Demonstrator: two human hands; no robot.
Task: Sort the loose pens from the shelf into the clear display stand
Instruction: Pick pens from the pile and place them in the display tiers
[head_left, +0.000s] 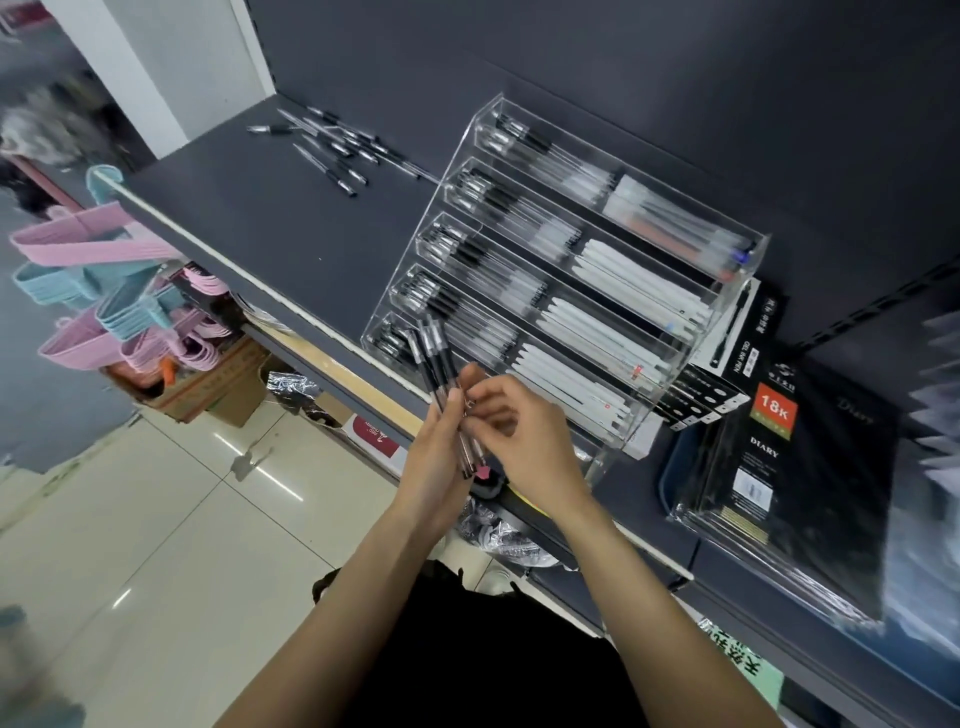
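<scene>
Head view is showing you standing at the dark shelf (291, 228) with a small bundle of black gel pens (439, 379) in front of you, and your left hand (434, 467) is wrapping its fingers around the lower half of that bundle, holding it firmly. Your right hand (524, 441) is pinching at the pens from the other side, fingers curled in on the barrels near the middle, as if squaring them up. The bundle is pointing up and away from you, its long axis slanting toward the upper left, and its far ends are overlapping the left end of the nearest tier of the clear display stand (691, 332). That is the relation to watch: the stand's tiers are running from lower left to upper right, so the pens are lying across that line and, by my reading, are needing a turn before they drop in. Your right hand is sitting nearer the stand, just beside its front corner. Meanwhile the remaining loose pens (332, 145) are lying scattered on the shelf well off to the left, closer to your left side.
</scene>
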